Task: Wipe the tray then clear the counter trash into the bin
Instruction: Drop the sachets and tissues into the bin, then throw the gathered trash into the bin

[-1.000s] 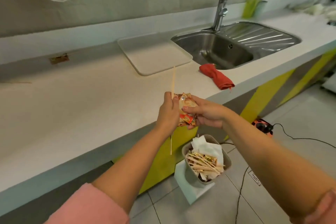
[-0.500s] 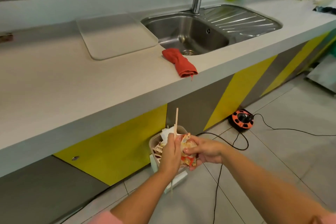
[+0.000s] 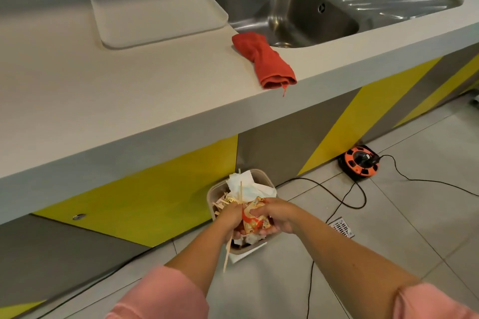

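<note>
i see the counter (image 3: 129, 90) spanning the view, with the sink (image 3: 285, 8) set in it and the tray (image 3: 155, 8) lying flat just beside that. the red cloth (image 3: 264, 59) is bunched at the counter's front edge. on the floor the bin (image 3: 209, 198) holds paper and sticks. over it, my left hand (image 3: 232, 217) grips a wooden stick (image 3: 241, 191) and my right hand (image 3: 278, 215) pinches crumpled wrappers (image 3: 252, 217).
</note>
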The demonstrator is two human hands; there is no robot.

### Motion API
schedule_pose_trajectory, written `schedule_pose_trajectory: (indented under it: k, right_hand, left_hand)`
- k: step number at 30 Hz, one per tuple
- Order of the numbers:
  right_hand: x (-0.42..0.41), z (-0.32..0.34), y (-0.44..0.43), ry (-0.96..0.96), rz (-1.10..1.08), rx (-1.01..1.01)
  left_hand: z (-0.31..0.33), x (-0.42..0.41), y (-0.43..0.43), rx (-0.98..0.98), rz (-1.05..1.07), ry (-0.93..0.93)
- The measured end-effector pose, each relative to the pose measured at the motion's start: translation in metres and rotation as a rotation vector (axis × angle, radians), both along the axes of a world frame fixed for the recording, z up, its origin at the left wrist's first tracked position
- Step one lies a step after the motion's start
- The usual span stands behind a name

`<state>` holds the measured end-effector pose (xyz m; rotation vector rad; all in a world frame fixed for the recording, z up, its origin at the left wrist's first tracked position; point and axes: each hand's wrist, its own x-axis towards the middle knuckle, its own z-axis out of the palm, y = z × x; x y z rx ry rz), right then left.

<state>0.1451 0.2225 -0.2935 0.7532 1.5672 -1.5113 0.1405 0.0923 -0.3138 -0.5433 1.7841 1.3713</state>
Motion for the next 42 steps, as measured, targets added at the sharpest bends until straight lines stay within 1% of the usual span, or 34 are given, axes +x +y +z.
schedule_pose_trajectory:
  k: [5, 8, 10, 12, 15, 17, 20, 23, 25, 27, 28, 30, 32, 34, 36, 39, 42]
  right_hand:
    - [-0.014, -0.02, 0.003, -0.033, -0.042, 0.023]
    - [-0.021, -0.028, 0.004, -0.021, -0.098, 0.071]
    - [-0.022, -0.031, 0.004, 0.003, -0.021, 0.203]
    - [-0.023, -0.029, 0.004, 0.056, 0.064, 0.328]
    - [-0.029, -0.019, 0.002, 0.132, 0.213, 0.448]
    - [-0.032, -0.009, 0.0, 0.155, 0.33, 0.461]
    - [-0.035, 0.006, -0.006, 0.164, 0.389, 0.422]
    - [-0.037, 0.025, -0.016, 0.135, 0.413, 0.429]
    - [-0.04, 0.038, -0.023, 0.156, 0.453, 0.448]
    - [-0.043, 0.053, -0.032, 0.197, 0.538, 0.486]
    - [-0.045, 0.061, -0.038, 0.226, 0.605, 0.525]
    - [-0.046, 0.078, -0.051, 0.258, 0.757, 0.616]
    - [-0.046, 0.098, -0.067, 0.236, 0.917, 0.677]
    - [-0.046, 0.121, -0.085, 0.218, 1.037, 0.693]
    - [-0.047, 0.148, -0.102, 0.198, 1.12, 0.699]
    - [-0.051, 0.189, -0.125, 0.164, 1.201, 0.738]
    - [-0.061, 0.229, -0.153, 0.131, 1.272, 0.74]
  left_hand:
    - [-0.017, -0.017, 0.006, -0.006, 0.006, -0.043]
    - [-0.026, -0.026, 0.008, 0.022, 0.05, -0.008]
    - [-0.031, -0.03, 0.007, 0.041, 0.095, 0.041]
    - [-0.029, -0.033, 0.005, 0.015, 0.111, 0.054]
    - [-0.017, -0.038, 0.001, -0.001, 0.164, 0.108]
    - [-0.009, -0.04, -0.003, -0.039, 0.183, 0.156]
    - [0.006, -0.041, -0.01, -0.116, 0.161, 0.182]
    - [0.026, -0.04, -0.017, -0.167, 0.054, 0.211]
    - [0.041, -0.04, -0.026, -0.197, -0.055, 0.247]
    - [0.059, -0.038, -0.035, -0.232, -0.187, 0.298]
    - [0.067, -0.038, -0.039, -0.271, -0.272, 0.333]
    - [0.084, -0.037, -0.05, -0.387, -0.518, 0.401]
    - [0.107, -0.035, -0.058, -0.483, -0.781, 0.425]
    - [0.134, -0.033, -0.068, -0.54, -0.965, 0.435]
    - [0.164, -0.031, -0.08, -0.561, -1.047, 0.456]
    - [0.207, -0.03, -0.102, -0.582, -1.075, 0.513]
    - [0.244, -0.035, -0.132, -0.514, -1.05, 0.425]
